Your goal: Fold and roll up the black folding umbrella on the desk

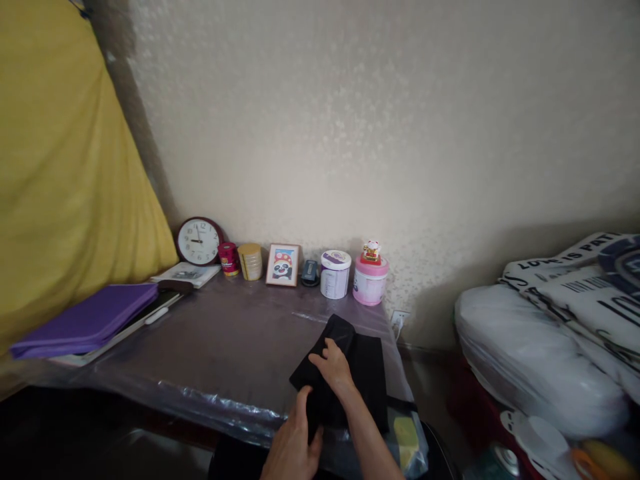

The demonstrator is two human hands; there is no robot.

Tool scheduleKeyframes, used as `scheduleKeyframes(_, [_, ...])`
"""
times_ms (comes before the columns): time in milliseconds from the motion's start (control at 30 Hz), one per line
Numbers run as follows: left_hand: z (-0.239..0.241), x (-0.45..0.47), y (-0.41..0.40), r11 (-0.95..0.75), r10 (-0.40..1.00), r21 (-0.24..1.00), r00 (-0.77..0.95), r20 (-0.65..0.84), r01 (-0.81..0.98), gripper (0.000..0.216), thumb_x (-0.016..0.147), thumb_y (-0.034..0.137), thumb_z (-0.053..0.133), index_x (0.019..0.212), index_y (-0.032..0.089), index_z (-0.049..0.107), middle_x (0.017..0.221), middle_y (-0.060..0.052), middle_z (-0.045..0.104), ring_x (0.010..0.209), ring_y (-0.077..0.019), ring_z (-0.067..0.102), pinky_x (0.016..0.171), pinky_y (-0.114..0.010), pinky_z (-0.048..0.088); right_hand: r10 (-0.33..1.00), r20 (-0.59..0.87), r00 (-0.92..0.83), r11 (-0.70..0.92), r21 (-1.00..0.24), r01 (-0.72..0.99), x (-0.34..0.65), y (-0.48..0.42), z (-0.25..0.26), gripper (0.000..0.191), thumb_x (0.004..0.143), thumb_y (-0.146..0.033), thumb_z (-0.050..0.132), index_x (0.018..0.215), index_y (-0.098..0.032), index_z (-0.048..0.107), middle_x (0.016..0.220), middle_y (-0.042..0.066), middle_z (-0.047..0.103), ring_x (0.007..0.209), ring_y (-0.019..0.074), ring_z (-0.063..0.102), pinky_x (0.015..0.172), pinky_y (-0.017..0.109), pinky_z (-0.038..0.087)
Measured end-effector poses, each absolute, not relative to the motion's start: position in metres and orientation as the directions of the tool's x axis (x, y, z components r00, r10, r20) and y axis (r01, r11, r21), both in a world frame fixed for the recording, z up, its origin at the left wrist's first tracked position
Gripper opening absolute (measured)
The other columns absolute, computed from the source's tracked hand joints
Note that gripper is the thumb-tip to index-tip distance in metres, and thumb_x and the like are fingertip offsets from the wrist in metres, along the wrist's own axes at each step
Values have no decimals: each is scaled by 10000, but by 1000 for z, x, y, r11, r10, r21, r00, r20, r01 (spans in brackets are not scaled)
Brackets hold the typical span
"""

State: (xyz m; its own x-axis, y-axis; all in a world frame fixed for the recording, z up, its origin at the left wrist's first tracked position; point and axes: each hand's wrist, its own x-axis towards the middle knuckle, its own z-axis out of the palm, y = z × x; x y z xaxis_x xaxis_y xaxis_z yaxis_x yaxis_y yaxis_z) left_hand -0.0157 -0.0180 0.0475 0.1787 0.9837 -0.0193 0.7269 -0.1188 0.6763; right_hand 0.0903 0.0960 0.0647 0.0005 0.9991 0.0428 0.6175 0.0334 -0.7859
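A black folded fabric piece [370, 363], perhaps a bag, lies at the right end of the table, with a raised fold at its far left. My left hand [295, 437] holds its near left edge, thumb on the near side and other fingers partly hidden. Across the middle of the fabric, my right hand [334, 367] has its fingers bent and closed on the fold. A dark strap [401, 404] sticks out from the fabric's right side.
The table [240, 340] has a clear plastic cover. Along the wall stand a clock [200, 241], a panda picture [283, 265], a white tub [335, 275] and a pink tub [370, 281]. Purple folded fabric [90, 320] lies left. Bagged bedding [535, 353] is at right.
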Motion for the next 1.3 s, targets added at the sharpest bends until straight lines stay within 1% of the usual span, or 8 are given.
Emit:
scheduleKeyframes(167, [56,-16,-11,-184,955,557,282,-95,810,704,771,214,420,1383,261,77,1266,-55,471,1050,-168,523,879,-240,375,1000,23,-14,27,-764,644,87,95,69,476,685,-286,569,1137,-155,503,847,67,679,860,203,624,650,243,451])
scheduleKeyframes(300, [51,-13,-6,-183,944,481,290,-159,858,659,790,193,391,1382,241,106,1126,-68,574,973,-176,563,839,-255,394,991,58,-122,123,-759,640,84,90,76,368,727,-309,534,1074,-186,549,775,16,689,776,166,631,650,232,435])
scheduleKeyframes(467, [48,-9,-5,-152,951,424,248,-183,893,608,794,159,352,1375,182,177,1053,-94,611,930,-192,580,805,-266,401,910,168,-380,363,-764,533,92,70,84,234,828,-317,429,936,-233,619,702,-26,683,693,127,617,678,231,439])
scheduleKeyframes(633, [51,-7,-5,-113,953,458,226,-200,882,611,786,129,340,1372,135,166,1068,-108,606,942,-190,580,774,-252,396,794,387,-469,600,-619,506,110,44,79,234,861,-261,407,908,-250,636,899,3,660,917,129,568,850,255,408])
scheduleKeyframes(767, [50,-5,-5,-71,957,447,188,-223,892,651,784,135,349,1380,86,92,1065,-134,608,944,-220,576,767,-278,395,732,416,-539,681,-480,553,120,49,70,273,879,-226,366,1021,-248,598,1033,19,634,1097,150,483,1010,354,274])
scheduleKeyframes(1033, [41,-1,-3,4,966,430,107,-235,903,697,803,156,366,1379,78,-19,1023,-144,625,896,-217,597,742,-286,408,713,353,-606,695,-247,675,125,118,58,258,876,-340,399,921,-275,645,1025,-6,645,1134,157,445,1022,395,199])
scheduleKeyframes(1167, [43,-1,-2,28,959,415,93,-268,909,685,815,179,362,1375,51,-11,985,-165,636,892,-234,601,743,-308,411,762,349,-546,624,-168,763,132,155,56,277,882,-270,380,891,-266,657,1019,1,654,1113,169,464,1005,399,217])
scheduleKeyframes(1300, [42,0,-1,47,950,422,90,-298,905,694,821,201,372,1372,43,-21,1025,-172,624,922,-229,594,754,-293,401,816,416,-400,482,-110,869,131,170,60,270,870,-239,391,1003,-207,623,1157,61,583,1162,198,424,1004,404,226])
